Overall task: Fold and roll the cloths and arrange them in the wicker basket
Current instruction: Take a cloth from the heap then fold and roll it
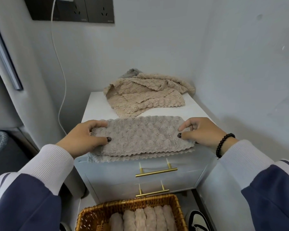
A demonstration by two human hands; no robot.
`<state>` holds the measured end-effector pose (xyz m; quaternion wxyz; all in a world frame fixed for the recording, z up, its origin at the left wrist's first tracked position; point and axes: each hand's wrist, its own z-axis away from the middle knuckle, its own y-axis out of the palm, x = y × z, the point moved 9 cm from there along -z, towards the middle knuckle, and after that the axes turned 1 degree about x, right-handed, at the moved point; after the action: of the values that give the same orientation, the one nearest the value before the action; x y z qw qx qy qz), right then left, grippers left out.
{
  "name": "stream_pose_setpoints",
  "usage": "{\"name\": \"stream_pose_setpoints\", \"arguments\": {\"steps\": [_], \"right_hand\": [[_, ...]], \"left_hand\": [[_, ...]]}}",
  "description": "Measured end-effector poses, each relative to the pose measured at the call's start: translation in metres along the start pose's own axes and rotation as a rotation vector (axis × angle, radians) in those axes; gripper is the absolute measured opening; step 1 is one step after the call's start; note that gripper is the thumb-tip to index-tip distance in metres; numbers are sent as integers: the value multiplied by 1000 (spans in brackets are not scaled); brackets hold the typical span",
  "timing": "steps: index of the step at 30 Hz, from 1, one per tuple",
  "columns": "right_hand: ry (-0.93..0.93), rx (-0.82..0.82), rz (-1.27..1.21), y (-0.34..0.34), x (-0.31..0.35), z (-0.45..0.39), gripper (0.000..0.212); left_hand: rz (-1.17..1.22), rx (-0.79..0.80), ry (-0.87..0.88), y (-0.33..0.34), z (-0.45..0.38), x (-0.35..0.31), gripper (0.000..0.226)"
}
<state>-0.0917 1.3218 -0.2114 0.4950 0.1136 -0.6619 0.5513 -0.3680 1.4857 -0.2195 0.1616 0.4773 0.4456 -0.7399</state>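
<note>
A grey-beige fluffy cloth [142, 135] lies folded into a long strip across the front edge of a white bedside cabinet [97, 104]. My left hand [87, 135] grips its left end, thumb on top and fingers curled over the far edge. My right hand [202, 132] grips the right end the same way. Behind the strip lies a loose heap of beige cloths [145, 95], with a grey one showing at the back. On the floor below stands the wicker basket [90, 215], holding several rolled cloths [148, 219] side by side.
The cabinet stands in a corner between two pale walls and has two drawers with brass handles [155, 171]. A white cable [60, 80] hangs from a dark socket panel at upper left. A shoe [197, 220] shows right of the basket.
</note>
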Motion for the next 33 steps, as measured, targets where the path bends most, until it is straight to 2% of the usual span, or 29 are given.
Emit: {"name": "stream_pose_setpoints", "arguments": {"steps": [2,6,12,18,24,29,31,33], "right_hand": [[-6,-9,5,0,1,1,13],[8,-20,-23,-3,0,1,17],[23,-7,-26,-4,-1,1,17],[-10,-25,153,0,10,2,12],[-2,-24,328,4,15,3,12],[41,-22,346,5,15,4,6],[35,-92,380,-4,20,4,8],[4,-246,382,-21,28,5,8]], "left_hand": [[-90,-3,32,-1,0,-1,42],[-19,19,22,-3,2,0,39],[-160,13,61,-6,5,-1,41],[-272,-17,47,-10,7,1,47],[-277,12,30,-10,6,12,57],[-370,-32,39,-12,8,8,58],[-419,-52,62,-12,8,4,51],[-446,-105,69,-14,9,1,41]]}}
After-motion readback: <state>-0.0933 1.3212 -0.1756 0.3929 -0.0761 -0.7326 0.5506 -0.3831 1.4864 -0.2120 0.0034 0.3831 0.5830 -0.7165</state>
